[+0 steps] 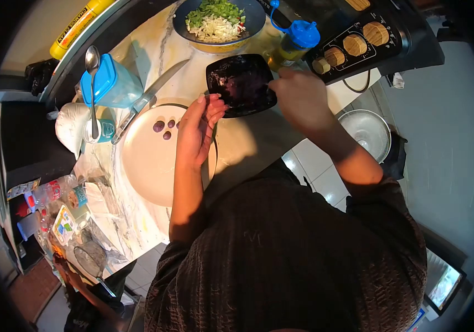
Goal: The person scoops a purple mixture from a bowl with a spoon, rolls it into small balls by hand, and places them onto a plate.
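A dark square dish (pixel 241 86) with a glossy purple smear inside stands at the middle of the counter. My left hand (pixel 199 130) is at its lower left edge, palm turned up. Its fingers are apart and loosely curved, with nothing visible in them. At the dish's right edge, my right hand (pixel 303 99) is smeared by motion. Its fingertips meet or overlap the rim; whether they grip it does not show. Below my left hand lies a round pale board (pixel 148 166), partly covered by my forearm. Several small round purple pieces (pixel 159 126) rest on it.
A knife (pixel 151 99), blue-lidded tub (pixel 112 83) and spoon (pixel 93 83) lie left. A bowl of chopped greens (pixel 217 41), blue-capped bottle (pixel 298 41) and stove (pixel 353 44) are at the back. Another person's arm (pixel 82 285) reaches in lower left. A strainer (pixel 367 133) sits right.
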{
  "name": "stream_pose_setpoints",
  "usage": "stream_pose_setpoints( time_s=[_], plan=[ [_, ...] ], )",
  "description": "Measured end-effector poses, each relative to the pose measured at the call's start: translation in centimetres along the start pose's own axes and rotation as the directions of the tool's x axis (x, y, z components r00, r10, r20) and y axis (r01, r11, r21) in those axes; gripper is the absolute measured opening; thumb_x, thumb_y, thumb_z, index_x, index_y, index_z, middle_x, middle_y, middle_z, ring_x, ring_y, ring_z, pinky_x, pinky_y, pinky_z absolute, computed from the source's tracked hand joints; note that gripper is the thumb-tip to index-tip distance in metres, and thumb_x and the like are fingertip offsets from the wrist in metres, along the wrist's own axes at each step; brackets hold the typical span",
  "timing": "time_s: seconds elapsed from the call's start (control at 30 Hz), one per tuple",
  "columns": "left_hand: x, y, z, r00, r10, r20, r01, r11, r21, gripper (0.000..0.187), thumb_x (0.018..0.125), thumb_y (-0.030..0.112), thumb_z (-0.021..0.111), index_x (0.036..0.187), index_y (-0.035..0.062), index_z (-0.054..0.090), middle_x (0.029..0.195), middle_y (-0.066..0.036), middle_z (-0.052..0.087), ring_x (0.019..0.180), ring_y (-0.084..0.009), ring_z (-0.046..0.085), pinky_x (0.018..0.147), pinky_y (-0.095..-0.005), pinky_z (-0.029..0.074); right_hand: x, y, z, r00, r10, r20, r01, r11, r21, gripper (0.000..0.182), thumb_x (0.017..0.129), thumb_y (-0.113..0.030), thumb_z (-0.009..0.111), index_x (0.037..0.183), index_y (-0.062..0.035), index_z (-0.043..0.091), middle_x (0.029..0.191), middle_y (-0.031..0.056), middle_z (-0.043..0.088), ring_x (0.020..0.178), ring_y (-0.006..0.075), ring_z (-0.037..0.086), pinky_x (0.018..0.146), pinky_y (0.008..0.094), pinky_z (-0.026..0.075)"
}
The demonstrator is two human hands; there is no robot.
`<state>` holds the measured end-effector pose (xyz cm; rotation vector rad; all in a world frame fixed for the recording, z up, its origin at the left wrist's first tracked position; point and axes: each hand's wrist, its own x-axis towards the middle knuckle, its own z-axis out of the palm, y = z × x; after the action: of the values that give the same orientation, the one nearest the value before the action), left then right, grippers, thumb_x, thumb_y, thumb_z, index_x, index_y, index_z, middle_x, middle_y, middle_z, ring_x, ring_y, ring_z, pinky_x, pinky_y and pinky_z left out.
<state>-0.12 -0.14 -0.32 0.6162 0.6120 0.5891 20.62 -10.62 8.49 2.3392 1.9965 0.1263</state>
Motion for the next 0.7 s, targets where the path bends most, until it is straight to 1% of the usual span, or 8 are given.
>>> stream_pose_setpoints(
  time_s=[0.07, 0.1, 0.17, 0.4, 0.5, 0.6, 0.67, 0.7],
  plan=[
    [-0.1, 0.0, 0.2, 0.999, -0.002, -0.036, 0.000, 0.999, -0.048, 0.036, 0.104, 0.025, 0.052, 0.117, -0.0070, 0.062, 0.101, -0.013, 0.070, 0.098, -0.0210, 0.067, 0.090, -0.0299, 0.053, 0.0, 0.5, 1.6, 0.990, -0.050, -0.129, 0.061, 0.995, 0.082, 0.019, 0.076, -0.005, 0.061, 0.086, -0.0124, 0.075, 0.081, 0.0068, 0.063, 0.076, 0.0276, 0.067, 0.067, 0.0395, 0.054],
    [-0.1, 0.0, 0.1, 0.999, 0.000, -0.041, -0.002, 0.999, -0.050, 0.036, 0.104, 0.025, 0.052, 0.117, -0.0070, 0.062, 0.101, -0.013, 0.070, 0.098, -0.0210, 0.067, 0.090, -0.0299, 0.053, 0.1, 0.7, 1.7, 0.990, -0.055, -0.129, 0.066, 0.994, 0.084, 0.019, 0.076, -0.005, 0.061, 0.086, -0.0124, 0.075, 0.081, 0.0068, 0.063, 0.076, 0.0276, 0.067, 0.067, 0.0395, 0.054],
    [0.0, 0.0, -0.2, 1.000, -0.009, -0.005, 0.009, 0.999, -0.031, 0.041, 0.103, 0.031, 0.054, 0.120, -0.0066, 0.057, 0.106, -0.013, 0.068, 0.105, -0.0233, 0.065, 0.095, -0.0314, 0.052, 0.1, 1.0, 1.7, 0.995, -0.072, -0.068, 0.079, 0.991, 0.104, 0.020, 0.076, -0.005, 0.062, 0.088, -0.0126, 0.076, 0.082, 0.0069, 0.063, 0.077, 0.0283, 0.068, 0.068, 0.0403, 0.054],
    [0.2, -0.3, -0.7, 1.000, -0.004, 0.018, 0.005, 0.996, -0.086, 0.042, 0.104, 0.030, 0.053, 0.122, -0.0077, 0.056, 0.107, -0.014, 0.068, 0.105, -0.0239, 0.065, 0.095, -0.0316, 0.052, 0.2, 0.9, 2.2, 0.995, -0.101, -0.023, 0.103, 0.989, 0.105, 0.018, 0.078, -0.006, 0.062, 0.087, -0.0126, 0.077, 0.082, 0.0088, 0.065, 0.079, 0.0299, 0.069, 0.071, 0.0425, 0.055],
    [0.1, -0.3, -0.7, 0.999, 0.004, 0.038, 0.001, 0.992, -0.128, 0.043, 0.105, 0.030, 0.051, 0.122, -0.0083, 0.055, 0.107, -0.016, 0.067, 0.106, -0.0247, 0.065, 0.096, -0.0321, 0.052, 0.3, 0.6, 2.1, 0.997, -0.059, 0.057, 0.054, 0.995, 0.087, 0.018, 0.079, -0.007, 0.061, 0.088, -0.0120, 0.076, 0.083, 0.0089, 0.066, 0.082, 0.0305, 0.069, 0.073, 0.0427, 0.055],
    [0.1, -0.2, -0.6, 0.998, 0.001, 0.068, 0.011, 0.985, -0.174, 0.044, 0.105, 0.032, 0.050, 0.122, -0.0088, 0.055, 0.107, -0.017, 0.067, 0.107, -0.0259, 0.065, 0.097, -0.0328, 0.052, 0.7, 0.8, 2.4, 0.989, -0.051, 0.142, 0.029, 0.988, 0.155, 0.018, 0.080, -0.009, 0.061, 0.090, -0.0115, 0.076, 0.088, 0.0098, 0.069, 0.089, 0.0311, 0.069, 0.077, 0.0434, 0.055],
    [-0.1, -0.1, -0.2, 0.999, -0.001, 0.037, 0.008, 0.983, -0.183, 0.041, 0.105, 0.031, 0.049, 0.118, -0.0075, 0.057, 0.104, -0.016, 0.068, 0.103, -0.0244, 0.066, 0.094, -0.0321, 0.052, 1.1, 0.8, 2.5, 0.970, -0.033, 0.241, -0.019, 0.977, 0.212, 0.022, 0.081, -0.009, 0.060, 0.094, -0.0118, 0.077, 0.096, 0.0102, 0.071, 0.096, 0.0309, 0.069, 0.083, 0.0442, 0.054],
    [-0.1, -0.1, -0.1, 0.999, -0.002, 0.041, 0.009, 0.984, -0.178, 0.041, 0.105, 0.031, 0.049, 0.118, -0.0075, 0.057, 0.104, -0.016, 0.068, 0.103, -0.0244, 0.066, 0.094, -0.0321, 0.052, 1.3, 0.8, 2.5, 0.971, -0.029, 0.237, -0.023, 0.977, 0.213, 0.022, 0.081, -0.009, 0.060, 0.094, -0.0118, 0.077, 0.096, 0.0102, 0.071, 0.096, 0.0309, 0.069, 0.083, 0.0442, 0.054]
  ],
)
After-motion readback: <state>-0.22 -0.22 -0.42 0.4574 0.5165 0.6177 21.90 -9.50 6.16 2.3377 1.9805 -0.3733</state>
